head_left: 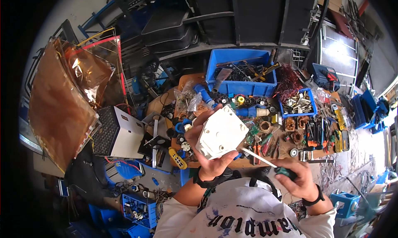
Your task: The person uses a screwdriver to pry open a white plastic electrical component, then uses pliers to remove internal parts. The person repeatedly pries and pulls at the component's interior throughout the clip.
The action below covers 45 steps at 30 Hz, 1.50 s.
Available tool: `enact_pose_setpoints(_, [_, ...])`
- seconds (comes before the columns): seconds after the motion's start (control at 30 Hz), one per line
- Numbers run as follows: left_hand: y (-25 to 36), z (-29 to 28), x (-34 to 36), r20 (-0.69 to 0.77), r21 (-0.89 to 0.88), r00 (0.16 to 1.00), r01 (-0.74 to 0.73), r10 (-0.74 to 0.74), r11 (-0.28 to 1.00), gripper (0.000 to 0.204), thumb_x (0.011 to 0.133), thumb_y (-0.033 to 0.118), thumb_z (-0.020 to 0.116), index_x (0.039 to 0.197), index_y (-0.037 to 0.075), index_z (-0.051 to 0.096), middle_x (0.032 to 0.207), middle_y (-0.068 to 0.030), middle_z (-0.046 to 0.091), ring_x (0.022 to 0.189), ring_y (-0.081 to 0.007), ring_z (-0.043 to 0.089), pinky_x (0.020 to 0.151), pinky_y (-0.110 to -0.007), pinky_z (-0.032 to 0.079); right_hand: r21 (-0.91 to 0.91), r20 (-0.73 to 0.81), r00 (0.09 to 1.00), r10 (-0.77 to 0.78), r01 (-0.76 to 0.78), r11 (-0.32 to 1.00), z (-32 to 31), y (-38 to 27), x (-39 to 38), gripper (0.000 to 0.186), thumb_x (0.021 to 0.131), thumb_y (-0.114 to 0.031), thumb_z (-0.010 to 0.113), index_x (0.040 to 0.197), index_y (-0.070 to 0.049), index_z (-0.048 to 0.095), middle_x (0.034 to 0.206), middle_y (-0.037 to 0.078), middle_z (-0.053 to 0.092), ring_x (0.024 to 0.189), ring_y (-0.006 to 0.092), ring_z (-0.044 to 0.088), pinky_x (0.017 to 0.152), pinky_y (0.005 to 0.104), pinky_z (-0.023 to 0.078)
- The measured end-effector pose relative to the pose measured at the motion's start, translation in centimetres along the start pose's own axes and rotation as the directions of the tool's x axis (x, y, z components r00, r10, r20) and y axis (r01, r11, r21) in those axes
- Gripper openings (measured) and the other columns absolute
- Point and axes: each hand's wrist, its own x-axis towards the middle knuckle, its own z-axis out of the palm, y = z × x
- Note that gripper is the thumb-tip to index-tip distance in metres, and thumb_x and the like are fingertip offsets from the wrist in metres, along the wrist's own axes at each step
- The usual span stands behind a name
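Observation:
My left hand is closed round a white plastic box, held up in front of my chest over the near edge of the workbench. Screw holes show at the box's corners, and its face is tilted up toward me. In my right hand is a screwdriver with a dark green handle and a long pale shaft. The shaft points left and up, its tip close to the box's lower right corner. Whether tip and box touch, I cannot tell.
Tools and parts cover the workbench. A large blue bin of tools stands at its back, beside a smaller blue crate of metal pieces. Pliers and screwdrivers lie at right. A white-sided case and copper-coloured sheets stand at left.

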Motion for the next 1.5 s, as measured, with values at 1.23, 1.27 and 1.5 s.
enact_pose_setpoints(1.23, [1.9, -1.3, 4.1, 0.579, -0.045, 0.798, -0.176, 0.169, 0.983, 0.081, 0.062, 0.022, 0.088, 0.133, 0.010, 0.050, 0.137, -0.0224, 0.050, 0.132, -0.0448, 0.042, 0.109, -0.057, 0.031, -0.460, 0.472, 0.881, -0.030, 0.275, 0.844, -8.5, -8.3, 4.3, 0.036, 0.077, -0.012, 0.071, 0.112, -0.016, 0.071, 0.064, 0.001, 0.054, 0.047, 0.0181, 0.057, 0.040, 0.0334, 0.044])
enact_pose_setpoints(1.27, [2.0, -1.3, 4.3, 0.611, -0.052, 0.775, -0.161, 0.159, 0.986, 0.082, 0.063, 0.021, 0.088, 0.134, 0.010, 0.050, 0.137, -0.0228, 0.050, 0.131, -0.0449, 0.043, 0.108, -0.057, 0.032, -0.438, 0.488, 0.872, -0.019, 0.264, 0.859, -8.6, -8.4, 4.6, 0.035, 0.077, -0.012, 0.071, 0.112, -0.016, 0.071, 0.064, 0.001, 0.054, 0.048, 0.0184, 0.058, 0.040, 0.0335, 0.044])
enact_pose_setpoints(1.5, [2.6, -0.3, 4.7, 0.694, -0.122, 0.710, -0.050, 0.121, 0.991, 0.082, 0.065, 0.020, 0.087, 0.136, 0.005, 0.048, 0.138, -0.0255, 0.049, 0.130, -0.0443, 0.045, 0.108, -0.056, 0.032, -0.323, 0.537, 0.843, 0.015, 0.189, 0.927, -9.3, -9.3, 5.5, 0.044, 0.071, -0.002, 0.074, 0.113, -0.014, 0.073, 0.064, 0.005, 0.060, 0.052, 0.0209, 0.061, 0.044, 0.0335, 0.045])
